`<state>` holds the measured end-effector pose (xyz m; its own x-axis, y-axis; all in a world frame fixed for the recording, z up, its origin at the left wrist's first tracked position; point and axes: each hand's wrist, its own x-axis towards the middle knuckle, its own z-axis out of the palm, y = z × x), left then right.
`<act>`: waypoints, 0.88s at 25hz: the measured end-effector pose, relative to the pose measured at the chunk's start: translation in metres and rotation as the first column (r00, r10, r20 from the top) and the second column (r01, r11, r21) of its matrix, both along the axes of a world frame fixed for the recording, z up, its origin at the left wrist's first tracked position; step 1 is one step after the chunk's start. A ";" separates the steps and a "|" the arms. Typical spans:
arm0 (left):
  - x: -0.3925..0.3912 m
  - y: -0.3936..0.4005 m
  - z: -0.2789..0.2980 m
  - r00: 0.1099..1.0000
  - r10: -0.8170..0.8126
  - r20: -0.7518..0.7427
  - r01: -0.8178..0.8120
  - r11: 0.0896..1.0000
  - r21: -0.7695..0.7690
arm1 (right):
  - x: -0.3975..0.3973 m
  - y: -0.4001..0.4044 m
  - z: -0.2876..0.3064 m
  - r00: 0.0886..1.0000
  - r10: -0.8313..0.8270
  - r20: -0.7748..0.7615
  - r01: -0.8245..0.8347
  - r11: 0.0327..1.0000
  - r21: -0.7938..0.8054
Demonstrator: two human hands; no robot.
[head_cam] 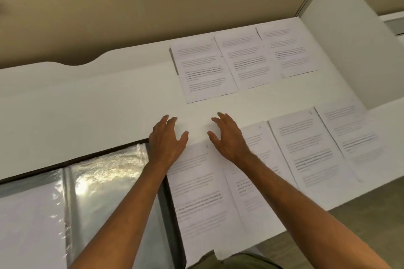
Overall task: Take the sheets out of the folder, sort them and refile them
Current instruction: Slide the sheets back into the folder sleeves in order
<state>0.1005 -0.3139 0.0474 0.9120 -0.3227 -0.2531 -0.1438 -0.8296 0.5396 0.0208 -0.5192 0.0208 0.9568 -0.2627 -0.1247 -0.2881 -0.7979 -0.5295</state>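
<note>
From the head view, the person is leaning over the white tabletop (87, 102) with both hands spread wide and holding nothing. The left hand (167, 140) is hovering at the far corner of the open folder (109, 172), whose clear sleeves are lying at the near left. The right hand (227, 137) is resting by the top of the nearest sheet (196, 192), one of the near row of sheets (306, 155); a far row of sheets (240, 61) is lying well apart beyond them.

It looks like sorting is under way. To do it well, I'd read the corner numbers before lifting, and slide each page by its edge rather than pinching it.

The near sheets are overlapping each other, so dragging one could shift its neighbour. The nearest page is overhanging the tabletop's front edge beside the folder's dark border.
</note>
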 end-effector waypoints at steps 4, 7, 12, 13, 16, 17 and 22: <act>0.035 -0.040 -0.001 1.000 0.026 -0.016 -0.026 1.000 -0.012 | 0.034 -0.034 -0.007 1.000 -0.008 0.002 0.008 1.000 0.019; 0.061 -0.065 -0.006 0.998 0.049 -0.042 -0.050 0.999 -0.008 | 0.061 -0.052 -0.014 1.000 -0.023 0.011 0.023 0.999 0.032; 0.100 -0.104 -0.020 0.992 0.099 -0.074 -0.100 0.995 -0.008 | 0.107 -0.074 -0.027 0.997 -0.067 0.047 0.065 0.996 0.055; 0.106 -0.111 -0.023 0.994 0.093 -0.059 -0.092 0.996 0.012 | 0.117 -0.079 -0.030 0.994 -0.087 0.064 0.084 0.995 0.055; 0.118 -0.128 -0.030 0.996 0.080 -0.030 -0.076 0.992 0.098 | 0.137 -0.088 -0.038 0.987 -0.140 0.081 0.138 0.990 0.024; 0.119 -0.132 -0.031 0.996 0.081 -0.033 -0.077 0.990 0.121 | 0.140 -0.090 -0.042 0.985 -0.154 0.073 0.154 0.988 0.012; 0.127 -0.148 -0.032 0.986 0.146 -0.075 -0.144 0.989 0.031 | 0.139 -0.095 -0.062 0.984 -0.143 0.102 0.156 0.979 -0.130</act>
